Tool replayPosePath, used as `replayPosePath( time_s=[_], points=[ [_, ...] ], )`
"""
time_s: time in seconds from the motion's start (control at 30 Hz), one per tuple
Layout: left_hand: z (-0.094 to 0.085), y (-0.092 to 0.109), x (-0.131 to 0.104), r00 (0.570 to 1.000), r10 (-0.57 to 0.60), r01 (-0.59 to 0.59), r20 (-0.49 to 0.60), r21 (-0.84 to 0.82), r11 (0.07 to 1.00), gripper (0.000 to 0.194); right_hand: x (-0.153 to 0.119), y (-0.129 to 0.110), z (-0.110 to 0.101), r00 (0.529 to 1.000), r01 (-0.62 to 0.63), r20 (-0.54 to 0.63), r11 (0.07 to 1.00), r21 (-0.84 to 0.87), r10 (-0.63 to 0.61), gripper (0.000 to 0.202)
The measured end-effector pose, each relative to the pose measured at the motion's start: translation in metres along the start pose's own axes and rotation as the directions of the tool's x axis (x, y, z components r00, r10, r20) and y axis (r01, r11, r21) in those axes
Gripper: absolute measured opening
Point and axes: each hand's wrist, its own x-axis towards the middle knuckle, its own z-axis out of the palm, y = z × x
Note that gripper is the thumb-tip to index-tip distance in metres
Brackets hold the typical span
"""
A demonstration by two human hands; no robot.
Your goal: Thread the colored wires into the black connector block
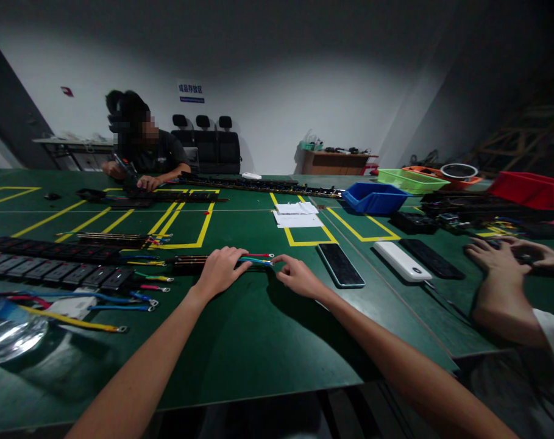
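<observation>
My left hand (224, 271) lies over a dark, narrow strip (189, 261), its fingers curled across the strip's right end and a bundle of coloured wires (257, 260). Red, green and blue wires stick out to the right beneath my thumb, with metal ring terminals on their ends. At those ends is my right hand (297, 276): the index finger reaches the terminals, the thumb sits apart below it, and the other fingers are curled. Part of the strip is hidden under my left hand.
Black modules (66, 268) and wires with ring terminals (121, 329) lie left, near a clear plastic container (14, 335). A phone (341, 265), white power bank (402, 261) and blue bin (375, 198) are right. Co-workers' hands (500, 253) work at right and across the table.
</observation>
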Motion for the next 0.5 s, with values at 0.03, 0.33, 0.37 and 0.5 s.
replayPosePath(
  time_s=[0.03, 0.33, 0.37, 0.5],
  points=[
    [0.0000, 0.0000, 0.0000, 1.000, -0.001, 0.001, 0.000, -0.002, 1.000, 0.040, 0.0000, 0.0002, 0.0001, 1.000, 0.002, -0.001, 1.000, 0.000, -0.002, 0.041],
    [0.0023, -0.0020, -0.0002, 1.000, 0.005, -0.005, -0.009, -0.010, 1.000, 0.041, -0.0002, -0.0009, -0.0004, 1.000, -0.006, 0.008, 1.000, 0.001, 0.006, 0.042],
    [0.0024, -0.0021, -0.0002, 1.000, 0.006, -0.006, -0.011, -0.010, 1.000, 0.041, -0.0003, -0.0011, -0.0005, 1.000, -0.008, 0.009, 1.000, 0.002, 0.008, 0.042],
    [0.0018, -0.0020, -0.0003, 1.000, 0.004, -0.004, -0.005, -0.007, 1.000, 0.040, 0.0004, 0.0006, 0.0010, 1.000, -0.002, -0.010, 1.000, 0.008, 0.002, 0.042]
  ],
)
